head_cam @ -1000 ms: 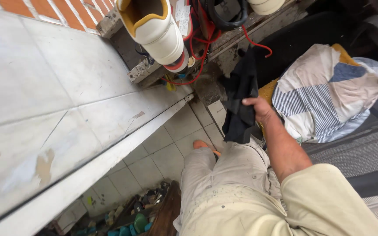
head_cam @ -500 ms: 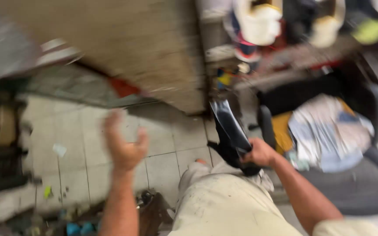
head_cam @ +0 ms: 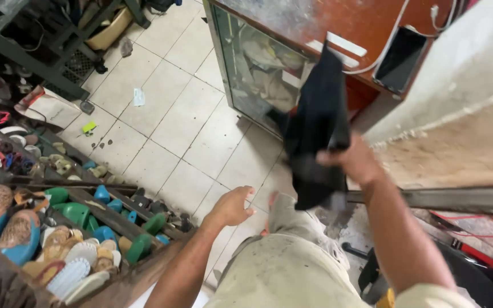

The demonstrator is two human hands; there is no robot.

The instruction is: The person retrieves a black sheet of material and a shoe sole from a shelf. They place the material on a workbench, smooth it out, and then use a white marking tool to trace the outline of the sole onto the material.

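A person's right hand [head_cam: 354, 161] clamps a dark piece of material [head_cam: 317, 128], held up in the air beside a glass-fronted wooden cabinet [head_cam: 269, 63]; the left hand [head_cam: 232, 206] hangs empty, fingers loosely curled, above the tiled floor [head_cam: 166, 114]. The piece is not set down anywhere.

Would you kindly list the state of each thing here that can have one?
Right hand: shut on dark cloth, raised.
Dark cloth: hanging limp, crumpled.
Left hand: empty, fingers loosely curled.
Glass cabinet: closed.
Phone: screen dark, lying flat.
Shoe lasts: piled on shelves.
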